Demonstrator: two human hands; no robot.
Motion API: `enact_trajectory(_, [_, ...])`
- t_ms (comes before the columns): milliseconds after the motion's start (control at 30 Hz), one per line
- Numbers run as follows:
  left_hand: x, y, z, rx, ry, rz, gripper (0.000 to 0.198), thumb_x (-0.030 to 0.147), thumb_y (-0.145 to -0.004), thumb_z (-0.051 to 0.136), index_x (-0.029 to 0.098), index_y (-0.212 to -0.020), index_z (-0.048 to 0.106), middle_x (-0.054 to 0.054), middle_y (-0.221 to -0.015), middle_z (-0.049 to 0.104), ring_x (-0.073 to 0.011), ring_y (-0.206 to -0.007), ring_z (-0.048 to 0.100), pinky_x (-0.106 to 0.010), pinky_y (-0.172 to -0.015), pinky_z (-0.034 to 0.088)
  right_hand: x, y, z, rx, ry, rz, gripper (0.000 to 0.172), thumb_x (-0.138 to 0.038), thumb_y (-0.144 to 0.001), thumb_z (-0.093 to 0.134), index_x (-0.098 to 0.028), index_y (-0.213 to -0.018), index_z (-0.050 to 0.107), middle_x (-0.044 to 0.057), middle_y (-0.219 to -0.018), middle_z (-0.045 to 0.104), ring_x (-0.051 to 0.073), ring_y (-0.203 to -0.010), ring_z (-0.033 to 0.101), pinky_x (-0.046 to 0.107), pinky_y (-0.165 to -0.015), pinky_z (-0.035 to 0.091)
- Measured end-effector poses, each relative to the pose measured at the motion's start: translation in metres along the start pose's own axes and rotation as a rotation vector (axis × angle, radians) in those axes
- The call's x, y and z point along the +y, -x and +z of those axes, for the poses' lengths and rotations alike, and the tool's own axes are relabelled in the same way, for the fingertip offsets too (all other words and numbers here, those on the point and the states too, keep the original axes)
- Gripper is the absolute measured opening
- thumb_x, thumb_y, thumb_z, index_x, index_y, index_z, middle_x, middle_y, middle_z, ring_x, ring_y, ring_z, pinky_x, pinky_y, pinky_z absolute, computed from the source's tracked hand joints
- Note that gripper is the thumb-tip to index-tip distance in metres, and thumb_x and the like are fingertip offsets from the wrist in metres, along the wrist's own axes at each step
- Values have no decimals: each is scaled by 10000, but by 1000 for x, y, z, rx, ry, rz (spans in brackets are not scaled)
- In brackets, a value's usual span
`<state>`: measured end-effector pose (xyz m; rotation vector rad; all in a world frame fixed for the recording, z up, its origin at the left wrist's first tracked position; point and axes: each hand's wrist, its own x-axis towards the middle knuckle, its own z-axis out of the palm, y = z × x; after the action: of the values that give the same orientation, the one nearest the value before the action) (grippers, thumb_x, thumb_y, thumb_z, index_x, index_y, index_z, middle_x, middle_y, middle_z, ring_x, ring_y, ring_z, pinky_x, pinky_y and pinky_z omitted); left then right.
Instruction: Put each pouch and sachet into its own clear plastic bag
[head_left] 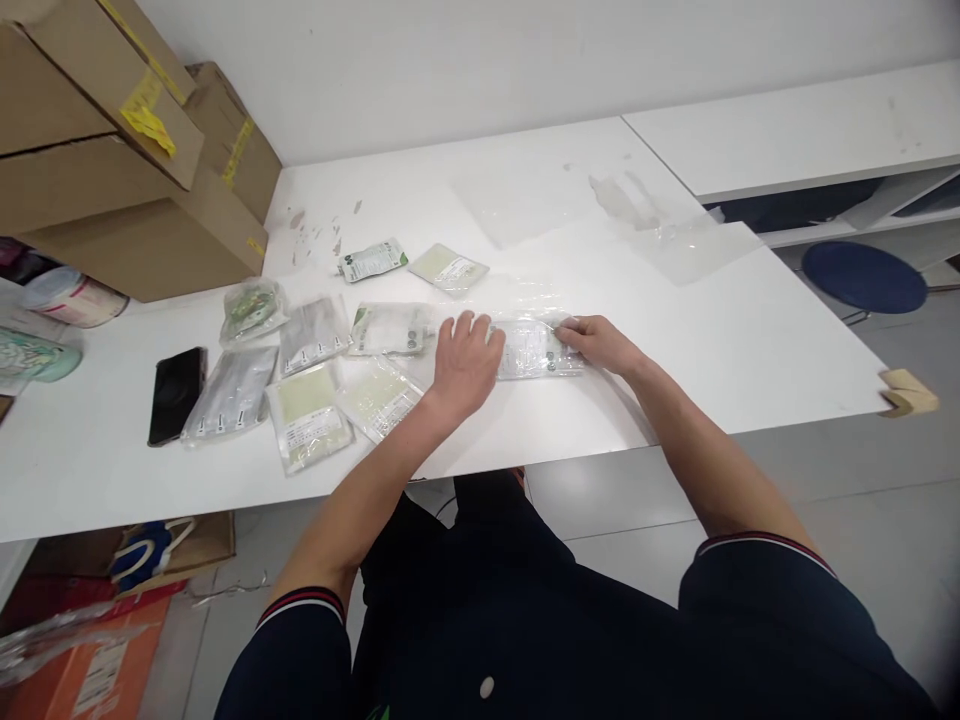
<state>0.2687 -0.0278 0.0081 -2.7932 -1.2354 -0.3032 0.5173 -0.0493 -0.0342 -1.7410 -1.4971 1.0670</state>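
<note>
A flat printed pouch [531,350] in clear plastic wrap lies on the white table [555,430] in front of me. My left hand [466,365] rests on its left end, fingers bent down over the wrap. At the right end, my right hand [598,343] pinches the edge between thumb and fingers. Another wrapped pouch [390,330] lies just left of my left hand. Above it are a small printed pouch [373,260] and a flat greenish packet [448,269]. Two more greenish packets, one nearer [309,415] and one partly behind my forearm [382,398], lie lower left.
Bagged grey items [231,393], a clear bag with green contents [253,310] and a black phone [177,396] sit to the left. Cardboard boxes [142,230] stand at the back left. Loose clear plastic film [690,245] lies at the right. A blue stool [864,276] is beyond the table.
</note>
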Motion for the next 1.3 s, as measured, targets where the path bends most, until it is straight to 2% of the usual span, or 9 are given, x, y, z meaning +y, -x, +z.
enact_trajectory(167, [2,9,11,-457,114,23,705,150,-805,556,180,-1478,349,-210,-1570,317,-417,-1414,330,-579,-1070,350,1,-11,8,267,346,31,319,-473,-870,557,-174,-925,651,92,-914,649,224,-810,593,382,-749,481])
enact_trajectory(267, [-1,3,13,-513,94,35,769,91,-778,537,166,-1503,292,-236,-1579,273,-407,-1387,365,-512,-1015,413,1,1,7,466,498,-152,496,-501,-898,527,-161,-1254,589,193,-1328,547,335,-1159,555,504,-926,477])
enact_trajectory(367, [1,-2,21,-483,11,66,819,29,-746,552,163,-1509,285,-261,-1534,330,-405,-1291,461,-476,-921,470,7,16,2,182,481,-390,596,-547,-886,562,-209,-1376,528,145,-1495,449,327,-1385,407,516,-1086,404])
enact_trajectory(467, [8,-4,31,-408,-77,58,783,7,-780,528,131,-1515,286,-297,-1463,404,-388,-1185,548,-451,-860,494,17,21,0,-82,517,-427,698,-537,-832,643,-276,-1453,459,90,-1556,405,321,-1457,326,559,-1150,328])
enact_trajectory(633, [10,3,12,-385,-61,52,619,9,-861,383,145,-1465,366,-241,-1319,557,-287,-1022,636,-390,-805,500,18,34,-1,-2,415,-407,540,-375,-858,582,-253,-1383,544,87,-1418,569,283,-1309,527,524,-1090,412])
enact_trajectory(767, [-4,6,-32,-539,171,135,424,80,-906,340,239,-1234,557,-66,-868,673,-198,-716,615,-312,-655,464,12,64,-2,-13,135,-251,357,-451,-868,603,-249,-1152,679,60,-1211,682,245,-1071,644,394,-884,526])
enact_trajectory(900, [-12,-11,-49,-515,174,60,330,116,-923,356,216,-1145,579,-69,-836,661,-194,-678,596,-311,-629,446,11,61,3,86,-11,-146,370,-547,-847,618,-197,-947,682,39,-889,687,192,-799,615,309,-687,478])
enact_trajectory(1100, [8,-12,-16,-88,-60,-37,399,3,-879,377,158,-1178,593,-172,-1207,612,-301,-1137,558,-453,-932,435,6,11,5,84,-112,-44,444,-608,-791,629,-171,-868,627,31,-766,634,163,-681,548,284,-613,429])
enact_trajectory(1300, [27,17,27,-167,33,-16,539,28,-886,382,239,-1363,520,-139,-1433,511,-313,-1236,505,-500,-960,451,-7,4,9,213,249,121,370,-516,-874,562,-155,-947,602,112,-873,650,243,-788,591,377,-706,481])
